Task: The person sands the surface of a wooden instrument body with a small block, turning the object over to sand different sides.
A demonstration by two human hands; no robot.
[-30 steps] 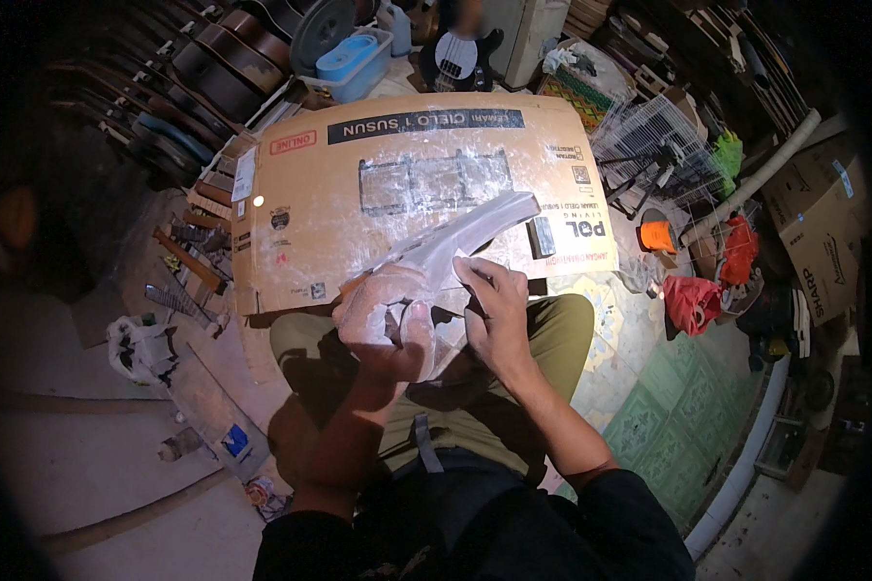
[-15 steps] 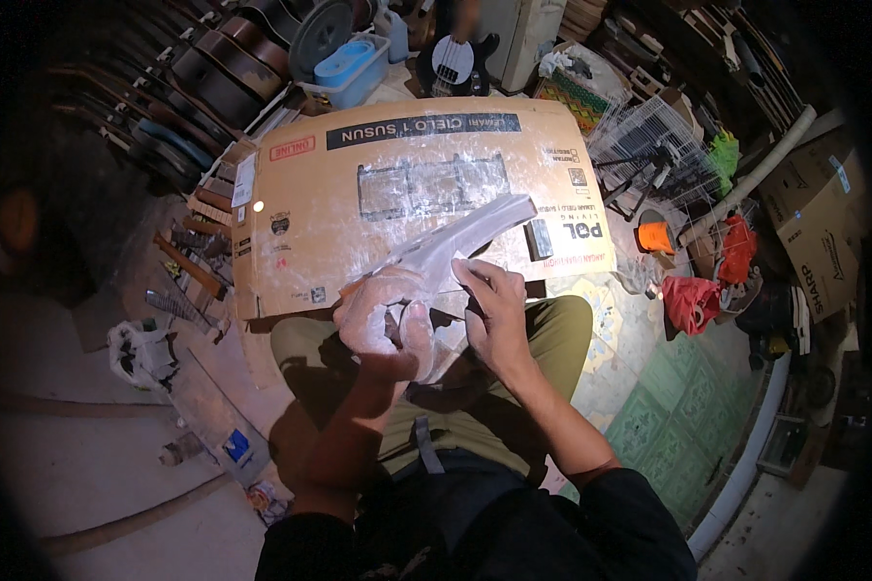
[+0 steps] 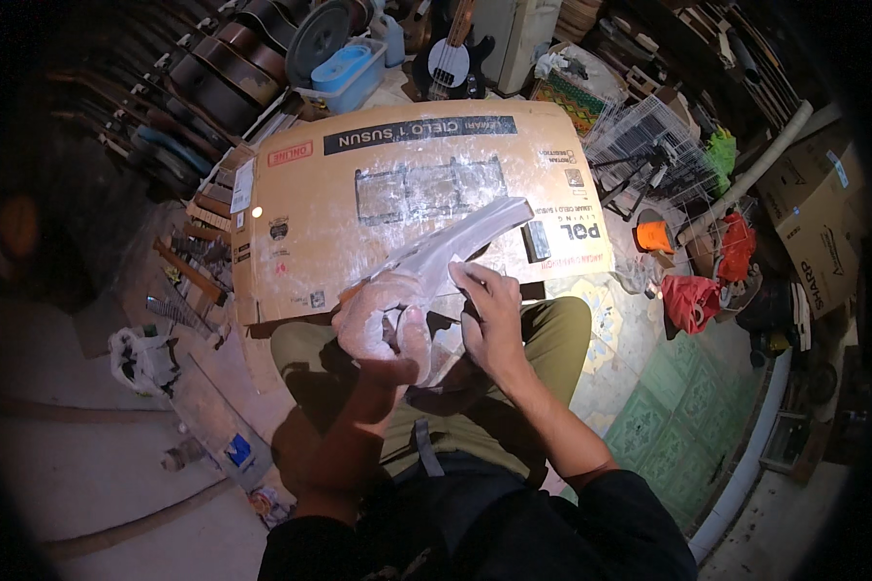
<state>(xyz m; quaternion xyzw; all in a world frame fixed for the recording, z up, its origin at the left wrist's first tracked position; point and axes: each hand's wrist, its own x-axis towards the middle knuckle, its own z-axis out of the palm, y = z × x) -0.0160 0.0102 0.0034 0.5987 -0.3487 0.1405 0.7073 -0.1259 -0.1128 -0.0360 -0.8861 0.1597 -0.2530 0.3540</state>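
Observation:
A long, pale grey, dust-coated piece (image 3: 484, 225), tapering toward the upper right, lies angled over a large dusty cardboard sheet (image 3: 300, 242). My left hand (image 3: 383, 334), white with dust, is wrapped round its wider lower end. My right hand (image 3: 489, 315) has thumb and bent fingers pressing a small pale sheet (image 3: 454, 274) to the piece's right side; the sheet is mostly hidden by the fingers. A small dark rectangular block (image 3: 536, 241) lies on the cardboard to the right of the piece. The lower part of the piece between my hands is partly hidden.
My legs in olive trousers are under the cardboard's near edge. Guitars (image 3: 223, 63) stand at back left, a black bass (image 3: 448, 68) at the back, with a plastic tub (image 3: 344, 87). Right are a wire cage (image 3: 639, 145), red bags (image 3: 693, 300) and cartons (image 3: 814, 232); scraps (image 3: 194, 281) lie left.
The cardboard, piece and hands appear a few pixels lower in the picture. My right fingers have shifted very slightly on the piece; both grips otherwise look the same.

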